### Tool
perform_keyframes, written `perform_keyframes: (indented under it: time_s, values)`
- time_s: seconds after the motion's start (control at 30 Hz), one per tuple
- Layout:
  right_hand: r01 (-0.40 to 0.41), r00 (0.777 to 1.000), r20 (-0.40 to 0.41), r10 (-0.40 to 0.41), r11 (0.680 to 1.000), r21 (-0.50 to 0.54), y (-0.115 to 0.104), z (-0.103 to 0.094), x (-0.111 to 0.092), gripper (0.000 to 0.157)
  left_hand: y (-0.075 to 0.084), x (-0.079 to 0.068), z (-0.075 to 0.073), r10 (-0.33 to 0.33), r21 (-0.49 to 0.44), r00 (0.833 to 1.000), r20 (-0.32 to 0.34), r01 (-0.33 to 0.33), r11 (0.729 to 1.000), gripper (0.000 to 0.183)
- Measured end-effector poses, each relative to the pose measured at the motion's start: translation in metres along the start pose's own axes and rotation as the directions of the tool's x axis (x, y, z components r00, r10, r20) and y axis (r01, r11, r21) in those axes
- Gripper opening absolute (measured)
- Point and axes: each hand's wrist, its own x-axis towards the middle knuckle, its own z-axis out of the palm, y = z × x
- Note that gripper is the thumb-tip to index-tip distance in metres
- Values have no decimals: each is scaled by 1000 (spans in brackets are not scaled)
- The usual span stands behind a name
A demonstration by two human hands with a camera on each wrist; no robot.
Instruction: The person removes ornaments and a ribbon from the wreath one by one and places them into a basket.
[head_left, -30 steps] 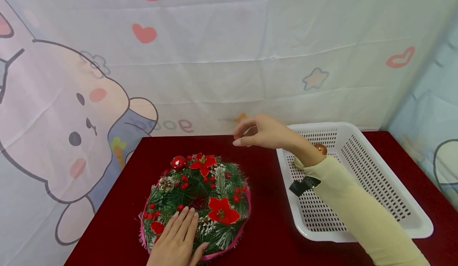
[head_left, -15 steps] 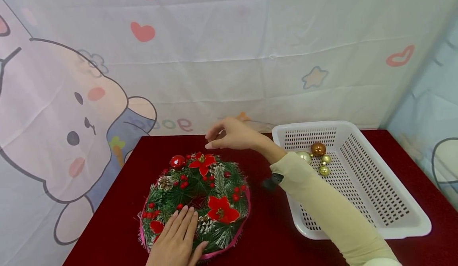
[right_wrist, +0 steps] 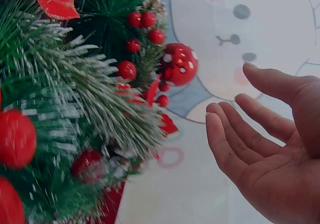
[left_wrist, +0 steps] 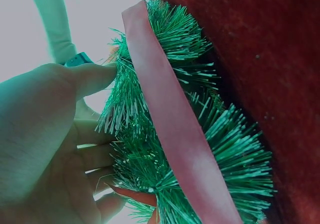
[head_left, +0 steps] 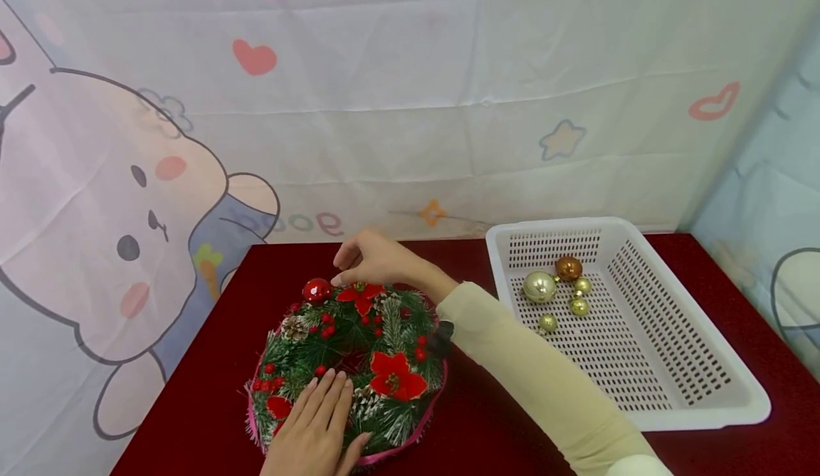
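Note:
A green Christmas wreath [head_left: 393, 326] with red poinsettias, berries and pinecones lies on the dark red cloth. My left hand [head_left: 317, 419] rests across its near side, fingers straight, reaching toward the centre. In the left wrist view, that hand [left_wrist: 50, 134] lies against the bristles beside the pink ribbon [left_wrist: 167, 104] round the outer edge. At the wreath's far edge sits a shiny red bauble [head_left: 317, 290]. My right hand [head_left: 374, 259] hovers just right of it with fingertips close by. In the right wrist view, loosely bent fingers [right_wrist: 230, 136] hold nothing, apart from the bauble [right_wrist: 178, 64].
On the right stands a white perforated plastic basket [head_left: 692, 419]. Inside are a pale gold ball [head_left: 539, 287], a copper ball [head_left: 568, 268] and several small gold balls [head_left: 579, 307]. A cartoon-printed curtain [head_left: 410, 106] hangs behind the table.
My right hand has moved left from beside the basket to the wreath's far edge near the red bauble, uncovering the balls in the basket. The left hand has stayed in place.

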Motion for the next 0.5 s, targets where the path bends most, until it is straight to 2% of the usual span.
perform_keyframes:
  time_s: [0.23,0.5]
  values:
    - [-18,1000,-4,18,1000,-3,-3,19,13,39,0,-1,-1,-4,-6,1000,-11,4,1000,84]
    - [-89,996,-17,88,995,-37,0,38,23,48,-1,-2,-1,-4,-21,1000,-5,4,1000,82]
